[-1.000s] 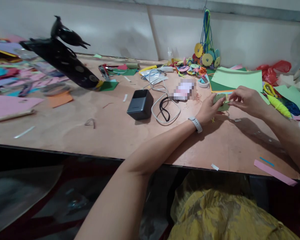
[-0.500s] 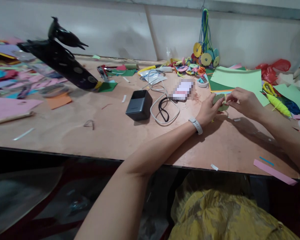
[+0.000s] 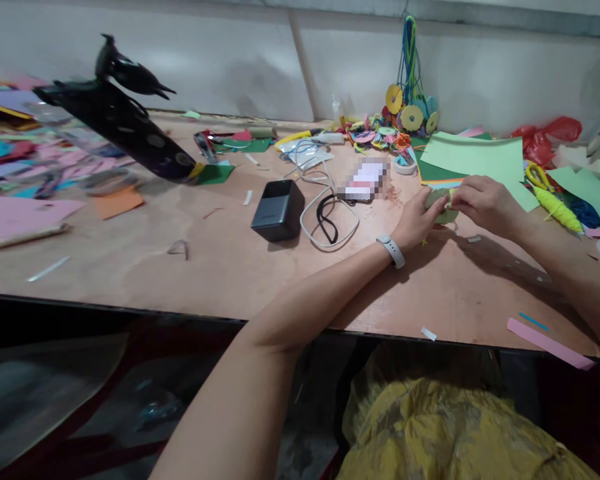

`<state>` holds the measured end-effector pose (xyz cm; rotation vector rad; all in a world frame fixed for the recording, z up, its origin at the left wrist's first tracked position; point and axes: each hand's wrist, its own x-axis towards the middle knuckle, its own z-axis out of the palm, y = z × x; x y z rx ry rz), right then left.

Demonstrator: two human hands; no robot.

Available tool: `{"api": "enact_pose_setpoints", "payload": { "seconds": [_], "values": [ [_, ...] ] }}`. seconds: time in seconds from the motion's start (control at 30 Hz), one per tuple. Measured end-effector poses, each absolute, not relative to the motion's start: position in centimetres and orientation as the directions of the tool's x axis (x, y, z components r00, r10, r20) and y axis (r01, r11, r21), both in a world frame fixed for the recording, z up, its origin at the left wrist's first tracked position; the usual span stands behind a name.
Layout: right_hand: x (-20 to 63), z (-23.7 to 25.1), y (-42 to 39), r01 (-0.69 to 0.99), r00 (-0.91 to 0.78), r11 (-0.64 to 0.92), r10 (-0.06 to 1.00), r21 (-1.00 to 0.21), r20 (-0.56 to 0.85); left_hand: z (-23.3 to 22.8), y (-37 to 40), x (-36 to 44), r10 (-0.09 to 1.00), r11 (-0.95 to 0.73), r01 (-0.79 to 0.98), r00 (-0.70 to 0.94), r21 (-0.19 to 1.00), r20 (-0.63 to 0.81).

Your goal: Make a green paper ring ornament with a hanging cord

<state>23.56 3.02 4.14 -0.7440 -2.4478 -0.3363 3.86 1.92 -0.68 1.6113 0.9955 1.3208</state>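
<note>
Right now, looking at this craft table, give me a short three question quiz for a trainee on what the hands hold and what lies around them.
1. True or false: both hands grip the same small piece.
2. Which lies nearest the left hand? A) black box B) white cable C) red bag
3. Fill in: the left wrist wears a white ____.

Key:
1. True: left hand and right hand pinch the pale green paper piece.
2. B, the white cable; the black box and red bag lie farther off.
3. Band: the wristband.
</note>
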Motion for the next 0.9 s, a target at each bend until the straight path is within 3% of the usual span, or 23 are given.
{"api": "enact_pose_setpoints", "payload": {
  "seconds": [0.13,0.27,0.37,0.47,0.63,0.9],
  "values": [
    [23.7,4.3,3.0,0.579,-0.619,0.814,0.474,-0.043,0.627,-0.3,1.8,3.9,0.955,-0.244,-0.089,0.151,0.966,0.255],
    [23.8,4.6,3.0,0.606,-0.335,0.684,0.683,-0.407,0.649,0.0,1.6,3.9,0.970,-0.153,-0.264,0.143,0.952,0.196],
    [23.6,4.3,3.1,0.505,-0.237,0.475,0.879,-0.721,0.413,0.2,1.5,3.9,0.972,-0.176,-0.294,0.101,0.939,0.213],
    [22.9,3.8,2.9,0.371,-0.275,0.242,0.951,-0.897,0.143,0.1,1.6,3.9,0.965,-0.217,-0.324,0.067,0.921,0.252],
    [21.4,3.4,2.0,0.236,-0.276,0.182,0.954,-0.955,0.114,-0.5,2.1,3.9,0.954,-0.275,-0.326,0.025,0.904,0.299],
    [21.3,2.9,2.1,0.318,-0.125,0.286,0.958,-0.904,0.259,0.0,1.7,4.1,0.965,-0.219,-0.337,0.067,0.916,0.255]
  ]
}}
